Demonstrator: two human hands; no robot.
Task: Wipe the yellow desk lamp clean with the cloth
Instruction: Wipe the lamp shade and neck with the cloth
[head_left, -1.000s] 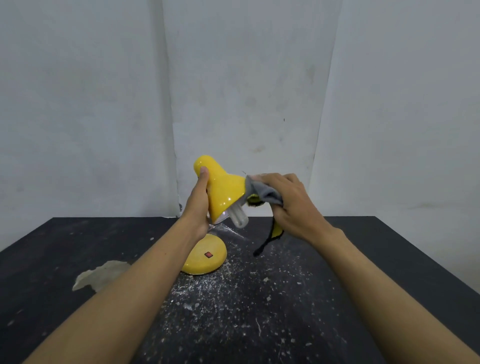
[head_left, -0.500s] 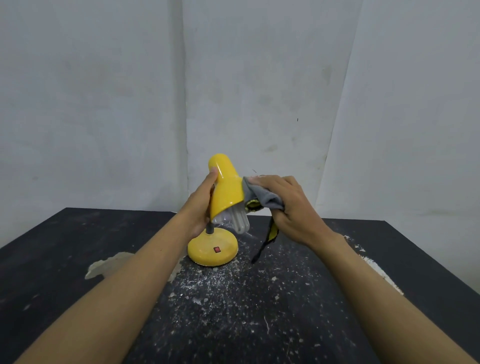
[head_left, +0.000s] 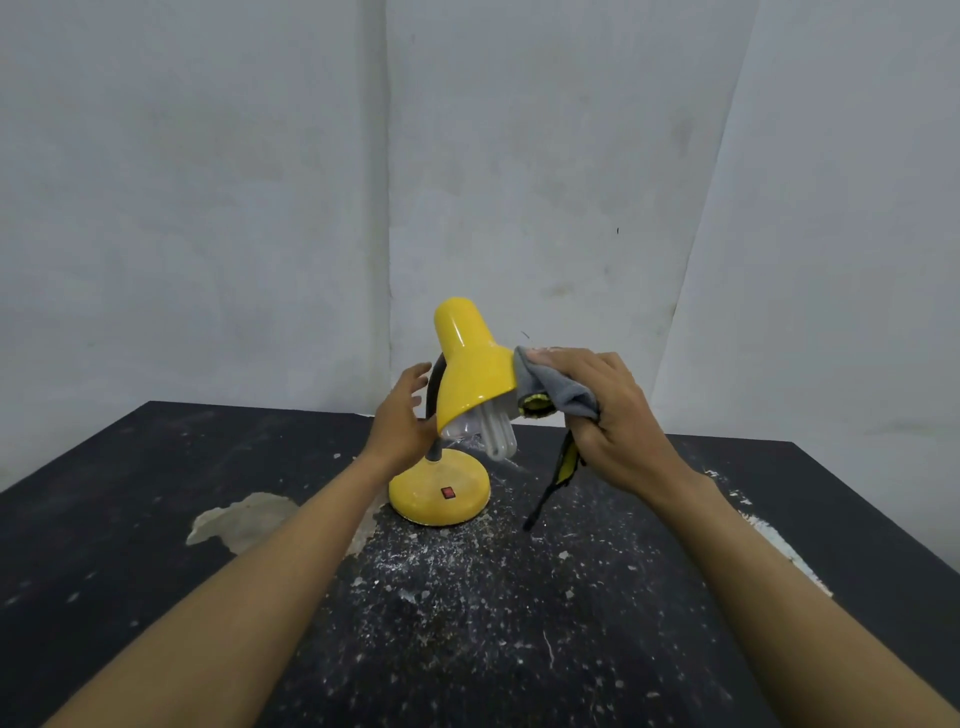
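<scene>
So over on the left of the dark desk (head_left: 130, 519) there's a pale patch where the surface has flaked off, and white crumbs are scattered all over the middle. The left hand (head_left: 400, 421) is open, fingers spread, sitting just beside the lamp's bendy black neck (head_left: 434, 387). Can't tell if the palm is actually touching it.

The yellow desk lamp (head_left: 470, 374) stands on its round base (head_left: 441, 493) near the desk's middle, shade tilted so the white spiral bulb (head_left: 496, 434) pokes out underneath. Looks light and top-heavy to me, glossy metal so probably slippery, and that neck will flex if you push the shade. I'd steady it at the base or low on the neck, and stay off the bulb since that glass is the fragile bit.

On the right, the right hand (head_left: 608, 415) is closed around a soft grey cloth (head_left: 558, 389), pressing it against the shade's right edge. A black-and-yellow strap (head_left: 558, 475) dangles down from the cloth.
</scene>
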